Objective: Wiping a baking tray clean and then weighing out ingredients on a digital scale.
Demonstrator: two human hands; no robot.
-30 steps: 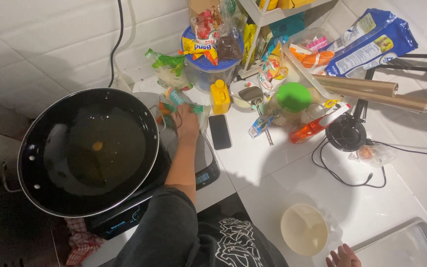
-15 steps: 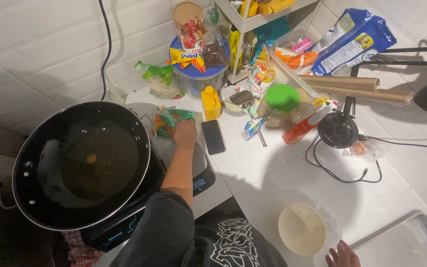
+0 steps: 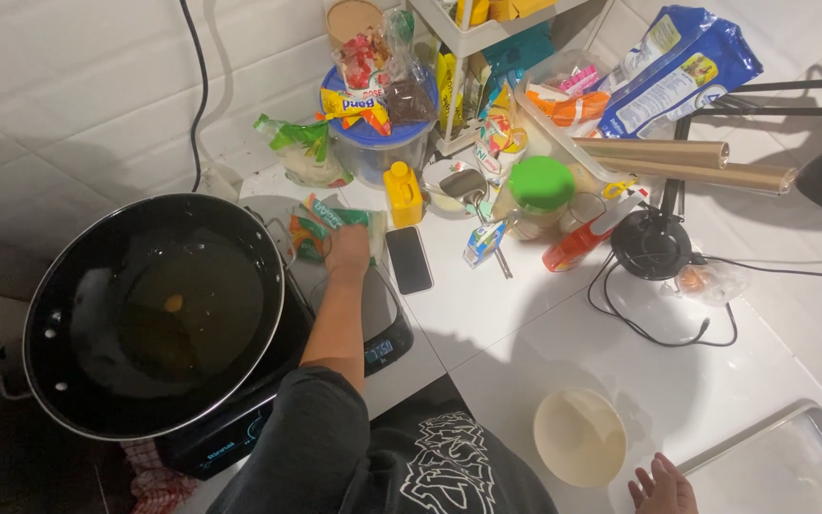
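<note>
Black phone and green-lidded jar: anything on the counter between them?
Yes, in the head view: between the black phone and the green-lidded jar lie a small blue-and-white carton and a thin metal utensil beside it.

Your left hand (image 3: 347,249) grips a green and orange plastic packet (image 3: 325,227), crumpled and lying flat on the white counter. It sits just beside the rim of the black wok, between the wok and the black phone. Part of it is hidden under your fingers.
</note>
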